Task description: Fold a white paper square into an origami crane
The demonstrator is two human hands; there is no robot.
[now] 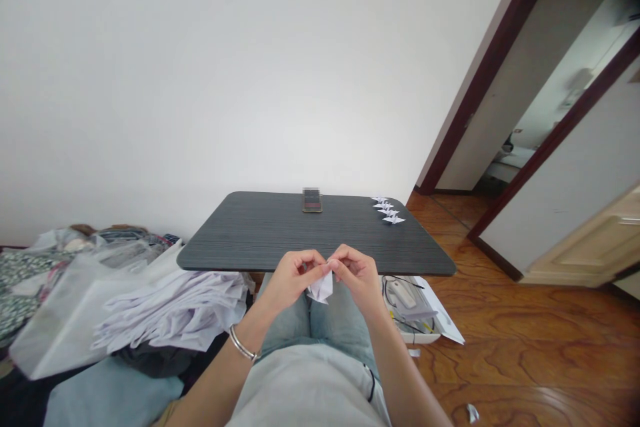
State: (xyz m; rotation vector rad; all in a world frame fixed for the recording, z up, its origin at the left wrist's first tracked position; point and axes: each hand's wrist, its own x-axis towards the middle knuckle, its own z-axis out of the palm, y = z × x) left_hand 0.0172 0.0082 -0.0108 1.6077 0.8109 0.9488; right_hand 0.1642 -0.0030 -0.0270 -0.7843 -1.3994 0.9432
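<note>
The dark counter (260, 233) stands against the wall, its long near edge toward the person's lap. At the middle of that edge, the left hand (294, 275) and the right hand (357, 275) meet, fingertips almost touching. In each, the grip is nearly closed, thumb against forefinger; the left pinches the top of a small folded white paper (320, 289), and the right seems to pinch it too, though the fingers cover the exact spot. The paper hangs just off the near edge, above the lap. A phone (313, 203) sits by the middle of the far edge. Smallest are the white paper cranes (393, 219), lined up near the far right corner, wings spread.
</note>
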